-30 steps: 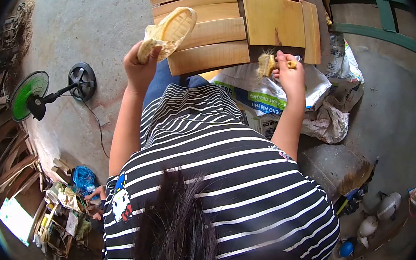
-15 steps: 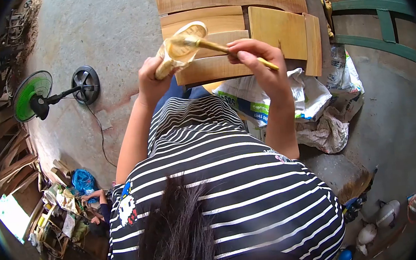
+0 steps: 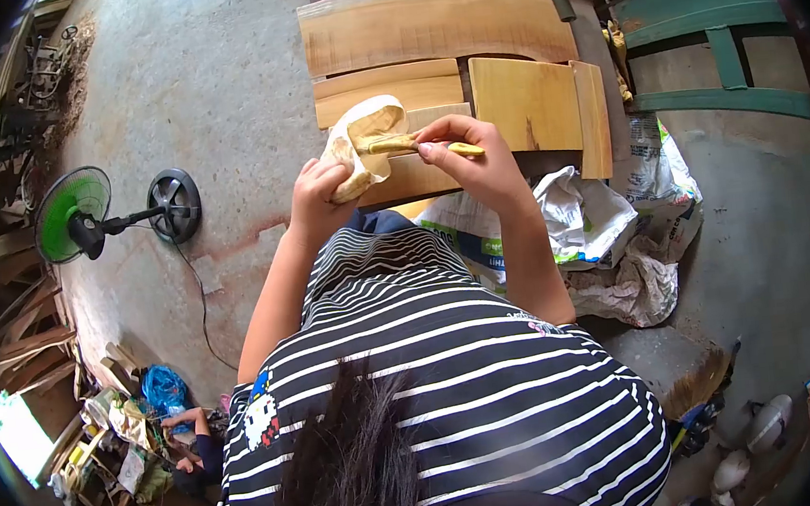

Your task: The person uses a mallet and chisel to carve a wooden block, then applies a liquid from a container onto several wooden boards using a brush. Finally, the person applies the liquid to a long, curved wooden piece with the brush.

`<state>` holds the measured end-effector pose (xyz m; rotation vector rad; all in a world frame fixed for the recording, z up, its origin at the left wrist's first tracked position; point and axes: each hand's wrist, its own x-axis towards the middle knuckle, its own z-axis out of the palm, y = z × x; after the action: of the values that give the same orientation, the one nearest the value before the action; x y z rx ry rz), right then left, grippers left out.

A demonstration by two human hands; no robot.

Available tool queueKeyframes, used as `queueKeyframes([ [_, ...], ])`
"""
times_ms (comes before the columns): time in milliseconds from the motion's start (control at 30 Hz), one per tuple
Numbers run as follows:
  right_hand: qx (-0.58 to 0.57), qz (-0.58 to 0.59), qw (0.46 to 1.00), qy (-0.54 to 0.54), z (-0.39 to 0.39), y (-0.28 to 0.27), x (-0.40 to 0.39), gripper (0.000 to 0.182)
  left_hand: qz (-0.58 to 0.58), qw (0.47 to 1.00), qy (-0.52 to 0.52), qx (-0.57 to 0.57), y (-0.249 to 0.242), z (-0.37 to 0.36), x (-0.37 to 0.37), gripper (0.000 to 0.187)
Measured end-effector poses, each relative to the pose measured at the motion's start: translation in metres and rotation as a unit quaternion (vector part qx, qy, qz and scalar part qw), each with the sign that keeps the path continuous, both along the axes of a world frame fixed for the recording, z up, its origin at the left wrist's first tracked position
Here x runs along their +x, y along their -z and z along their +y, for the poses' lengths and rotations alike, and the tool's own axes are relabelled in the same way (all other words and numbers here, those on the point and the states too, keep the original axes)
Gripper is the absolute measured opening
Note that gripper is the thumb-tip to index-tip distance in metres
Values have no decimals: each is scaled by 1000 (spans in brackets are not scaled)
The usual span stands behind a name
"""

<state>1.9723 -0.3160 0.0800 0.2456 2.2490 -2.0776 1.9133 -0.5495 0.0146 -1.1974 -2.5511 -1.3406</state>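
So compared with a second earlier, the two hands had come together. Back then the right hand [image 3: 474, 163] was off to the side holding the brush near the bags, and the left hand [image 3: 321, 191] had the pale carved wooden piece [image 3: 365, 140] up alone. By this frame the right fingers were pinched around the yellow brush handle [image 3: 454, 149] with the bristle end pushed into the hollow of the piece, and the left was clenched around its lower end, held out front of the striped shirt [image 3: 436, 367], over the wooden boards [image 3: 432, 26]. My read: brushing the inside was properly under way, not just lining up. The green fan [image 3: 70, 215] sat well off to the left on the concrete.
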Motion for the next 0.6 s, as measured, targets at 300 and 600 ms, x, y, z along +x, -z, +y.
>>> queueKeyframes([
  [300,-14,-49,998,-42,-5,0,2,17,15,1000,22,-2,-8,10,0,19],
  [600,36,-15,999,-27,-11,2,-12,21,5,1000,8,-27,-8,10,8,19],
])
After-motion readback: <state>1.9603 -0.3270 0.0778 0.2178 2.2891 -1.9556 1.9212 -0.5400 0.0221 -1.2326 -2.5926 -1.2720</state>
